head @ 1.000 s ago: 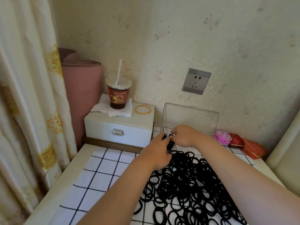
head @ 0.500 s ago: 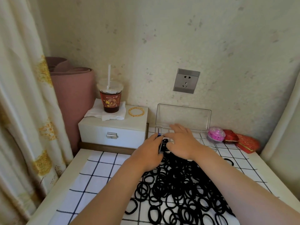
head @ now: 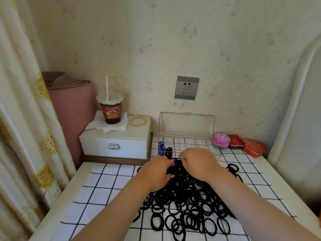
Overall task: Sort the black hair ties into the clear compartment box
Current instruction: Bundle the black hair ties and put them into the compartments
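Note:
A big heap of black hair ties (head: 187, 207) lies on the white checked cloth (head: 107, 185). The clear compartment box (head: 192, 145) stands at the heap's far end, its lid (head: 186, 125) upright against the wall. A few ties (head: 168, 151) sit in its leftmost compartment, next to a small blue piece (head: 161, 148). My left hand (head: 155, 173) and my right hand (head: 198, 162) meet at the far edge of the heap, just short of the box. Their fingers curl down onto the ties there, and the fingertips are partly hidden among the loops.
A white drawer box (head: 114, 145) at the back left carries a drink cup with a straw (head: 110, 110) on a napkin and a gold bangle (head: 138, 121). A pink ball (head: 221, 139) and red pouches (head: 246, 146) lie right of the box. A curtain (head: 22, 136) hangs on the left.
Both hands have drawn back from the box's left compartment to the far edge of the heap. The view has also shifted.

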The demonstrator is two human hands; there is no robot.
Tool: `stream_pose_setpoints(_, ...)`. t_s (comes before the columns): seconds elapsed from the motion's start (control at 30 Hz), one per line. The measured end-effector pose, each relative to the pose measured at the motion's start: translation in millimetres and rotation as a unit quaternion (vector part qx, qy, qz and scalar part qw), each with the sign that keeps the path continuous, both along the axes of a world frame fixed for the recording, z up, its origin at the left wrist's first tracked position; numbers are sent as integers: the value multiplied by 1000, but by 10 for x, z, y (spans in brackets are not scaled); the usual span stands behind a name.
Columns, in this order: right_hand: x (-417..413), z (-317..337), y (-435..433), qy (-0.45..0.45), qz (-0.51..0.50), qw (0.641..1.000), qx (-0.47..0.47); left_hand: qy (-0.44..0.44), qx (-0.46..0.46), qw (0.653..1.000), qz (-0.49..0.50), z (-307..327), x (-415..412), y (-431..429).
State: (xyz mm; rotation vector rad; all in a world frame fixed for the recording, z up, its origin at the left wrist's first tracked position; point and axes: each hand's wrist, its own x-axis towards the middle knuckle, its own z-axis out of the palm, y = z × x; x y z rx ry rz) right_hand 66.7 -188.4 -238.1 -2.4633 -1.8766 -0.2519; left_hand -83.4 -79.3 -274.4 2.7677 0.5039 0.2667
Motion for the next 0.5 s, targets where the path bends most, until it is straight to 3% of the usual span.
stream_pose_setpoints(0.3, -71, -131, 49, 38, -14, 993, -113, 50, -30, 998, 17, 14, -25, 102)
stream_pose_setpoints(0.5, 0, -153, 6, 105, -22, 992, -60, -16, -95, 994, 52, 60, -42, 63)
